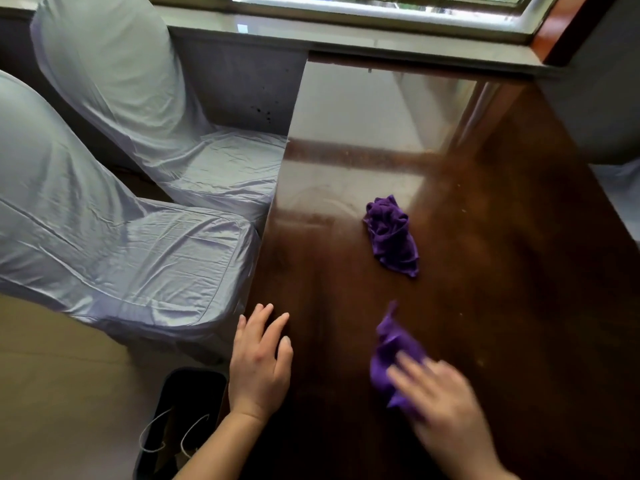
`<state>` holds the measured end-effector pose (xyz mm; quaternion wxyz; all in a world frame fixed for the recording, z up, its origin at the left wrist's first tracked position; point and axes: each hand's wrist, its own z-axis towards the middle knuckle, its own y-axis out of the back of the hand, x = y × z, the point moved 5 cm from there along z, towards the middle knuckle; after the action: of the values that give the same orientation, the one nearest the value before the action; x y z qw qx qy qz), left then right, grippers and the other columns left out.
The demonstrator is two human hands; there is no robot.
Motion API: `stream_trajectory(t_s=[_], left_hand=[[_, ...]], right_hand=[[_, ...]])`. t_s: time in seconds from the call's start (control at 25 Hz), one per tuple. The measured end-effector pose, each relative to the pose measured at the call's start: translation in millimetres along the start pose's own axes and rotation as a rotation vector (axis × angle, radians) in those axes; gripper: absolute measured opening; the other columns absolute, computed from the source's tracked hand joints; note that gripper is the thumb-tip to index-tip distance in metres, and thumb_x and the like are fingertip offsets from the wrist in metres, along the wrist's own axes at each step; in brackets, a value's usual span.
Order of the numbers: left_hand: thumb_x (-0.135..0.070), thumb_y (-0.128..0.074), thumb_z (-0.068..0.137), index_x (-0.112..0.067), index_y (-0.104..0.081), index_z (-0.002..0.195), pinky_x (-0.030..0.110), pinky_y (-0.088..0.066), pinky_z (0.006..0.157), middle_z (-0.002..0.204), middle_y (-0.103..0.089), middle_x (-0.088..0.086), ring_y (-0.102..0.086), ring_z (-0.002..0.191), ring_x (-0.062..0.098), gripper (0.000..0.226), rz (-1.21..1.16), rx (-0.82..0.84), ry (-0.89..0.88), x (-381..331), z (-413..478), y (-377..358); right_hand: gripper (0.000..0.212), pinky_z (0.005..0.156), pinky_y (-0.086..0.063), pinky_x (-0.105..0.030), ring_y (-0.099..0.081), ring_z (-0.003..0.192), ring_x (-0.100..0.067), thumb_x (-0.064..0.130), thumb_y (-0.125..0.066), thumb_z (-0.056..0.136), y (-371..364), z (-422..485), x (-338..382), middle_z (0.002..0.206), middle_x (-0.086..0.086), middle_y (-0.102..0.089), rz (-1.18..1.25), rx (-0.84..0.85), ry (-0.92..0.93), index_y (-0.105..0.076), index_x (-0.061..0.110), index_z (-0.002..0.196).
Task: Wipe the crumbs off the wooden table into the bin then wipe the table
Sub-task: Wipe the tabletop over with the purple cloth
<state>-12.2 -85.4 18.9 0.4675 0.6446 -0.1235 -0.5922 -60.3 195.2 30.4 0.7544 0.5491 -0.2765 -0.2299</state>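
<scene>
My right hand [446,400] is on the table [502,271] with a purple cloth [391,355] under the fingers, gripping or pressing it down; the hand is blurred, so I cannot tell exactly how the fingers close around it, only that the cloth is trapped beneath them and sticking out toward the far side. My left hand [258,362] lies flat and open, holding nothing, right at the table's left edge, which I read as a guard or a scoop to catch what gets pushed across. The bin [183,420] sits on the floor just below that edge, beside my left wrist, so anything swept left should drop straight in. A few pale crumbs [460,199] still dot the wood on the right side and farther up, so the sweeping looks unfinished to me. A second purple cloth [393,237] lies bunched in the middle of the table, well apart from both hands, probably kept for the final wipe. Two covered chairs [138,244] stand close against the left edge, near the bin.
</scene>
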Motion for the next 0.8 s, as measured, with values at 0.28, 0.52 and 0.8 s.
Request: stream_trajectory(t_s=[0.28, 0.52, 0.8], left_hand=[[-0.053, -0.031, 0.085, -0.019, -0.048, 0.139, 0.058, -0.009, 0.118, 0.151, -0.034, 0.024, -0.02, 0.146, 0.037, 0.066, 0.397, 0.193, -0.101, -12, -11, -19], [-0.052, -0.036, 0.086, -0.027, -0.05, 0.139, 0.066, -0.019, 0.112, 0.15, -0.042, 0.016, -0.031, 0.143, 0.033, 0.061, 0.471, 0.316, -0.25, -46, -26, -46], [-0.052, -0.036, 0.086, -0.034, -0.048, 0.138, 0.068, -0.011, 0.113, 0.151, -0.04, 0.011, -0.024, 0.146, 0.033, 0.056, 0.509, 0.3, -0.204, -46, -27, -45]], right_hand=[[0.034, 0.099, -0.048, -0.052, -0.061, 0.112, -0.046, 0.007, -0.076, 0.081, 26, 5, -104, 0.128, -0.023, -0.064, 0.054, -0.149, -0.819, -0.071, 0.003, 0.115], [0.048, 0.104, -0.048, -0.043, -0.059, 0.124, -0.027, 0.026, -0.062, 0.078, -10, -8, 64, 0.133, -0.002, -0.064, 0.14, -0.007, -0.217, -0.065, 0.026, 0.126], [0.04, 0.103, -0.047, -0.047, -0.061, 0.119, -0.036, 0.028, -0.069, 0.087, 17, -36, -66, 0.134, -0.013, -0.062, 0.014, -0.036, -0.465, -0.067, 0.014, 0.124]])
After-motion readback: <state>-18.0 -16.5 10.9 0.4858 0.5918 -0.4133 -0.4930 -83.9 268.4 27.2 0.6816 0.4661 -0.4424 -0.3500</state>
